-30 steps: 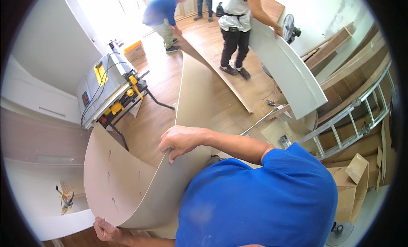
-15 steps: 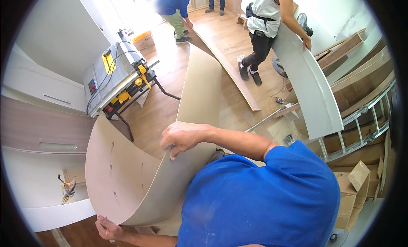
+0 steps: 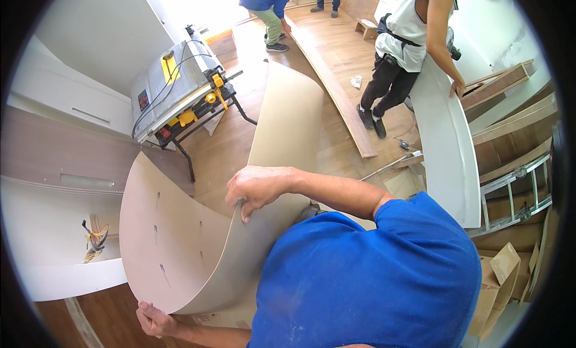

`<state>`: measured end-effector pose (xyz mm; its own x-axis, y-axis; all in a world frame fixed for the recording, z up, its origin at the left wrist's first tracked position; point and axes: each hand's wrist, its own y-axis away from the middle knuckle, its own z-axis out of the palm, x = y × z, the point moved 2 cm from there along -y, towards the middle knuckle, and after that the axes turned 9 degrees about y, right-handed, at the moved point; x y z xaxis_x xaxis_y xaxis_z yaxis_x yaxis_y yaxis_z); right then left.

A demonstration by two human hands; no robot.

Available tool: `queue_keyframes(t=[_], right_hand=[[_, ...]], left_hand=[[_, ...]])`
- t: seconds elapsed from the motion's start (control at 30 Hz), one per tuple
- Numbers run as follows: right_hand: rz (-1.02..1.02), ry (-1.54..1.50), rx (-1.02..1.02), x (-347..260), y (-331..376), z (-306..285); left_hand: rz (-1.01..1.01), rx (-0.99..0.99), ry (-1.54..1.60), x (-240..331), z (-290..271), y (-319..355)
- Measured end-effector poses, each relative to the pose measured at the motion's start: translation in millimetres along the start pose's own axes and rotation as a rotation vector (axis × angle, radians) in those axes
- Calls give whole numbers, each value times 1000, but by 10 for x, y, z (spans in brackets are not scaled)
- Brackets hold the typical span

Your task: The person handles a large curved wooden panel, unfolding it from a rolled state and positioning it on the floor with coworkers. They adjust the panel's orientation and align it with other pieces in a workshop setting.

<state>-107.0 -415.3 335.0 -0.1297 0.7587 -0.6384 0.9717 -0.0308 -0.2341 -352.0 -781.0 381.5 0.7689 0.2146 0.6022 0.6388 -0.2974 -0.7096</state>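
Head view: you stand over a large, thin, tan flexible board sheet [image 3: 198, 252] that is bowed into a deep curve in front of you, its far end reaching out over the wooden floor [image 3: 240, 150].
Right hand [image 3: 258, 189]: your fingers are curled shut over the sheet's upper edge, thumb behind it.
Left hand [image 3: 157, 320]: it grips the sheet's lower edge near the floor, fingers closed around it.
Handling: judging by the bend, the sheet is light and springy but floppy; it may kink or snap back, so keep your holds on opposite edges.
Nearby: a grey and yellow table saw [image 3: 180, 87] stands well apart.
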Motion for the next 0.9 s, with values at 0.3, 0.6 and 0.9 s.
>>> queue_keyframes(t=[0.3,0.6,0.9], right_hand=[[-6,-34,-63,-79,-115,40],[5,-49,-100,-120,-225,147],[4,-48,-135,-150,-299,173]], left_hand=[[-12,31,-22,-27,-118,46],[-27,44,-32,-117,-222,72],[-2,51,-70,-137,-273,80]])
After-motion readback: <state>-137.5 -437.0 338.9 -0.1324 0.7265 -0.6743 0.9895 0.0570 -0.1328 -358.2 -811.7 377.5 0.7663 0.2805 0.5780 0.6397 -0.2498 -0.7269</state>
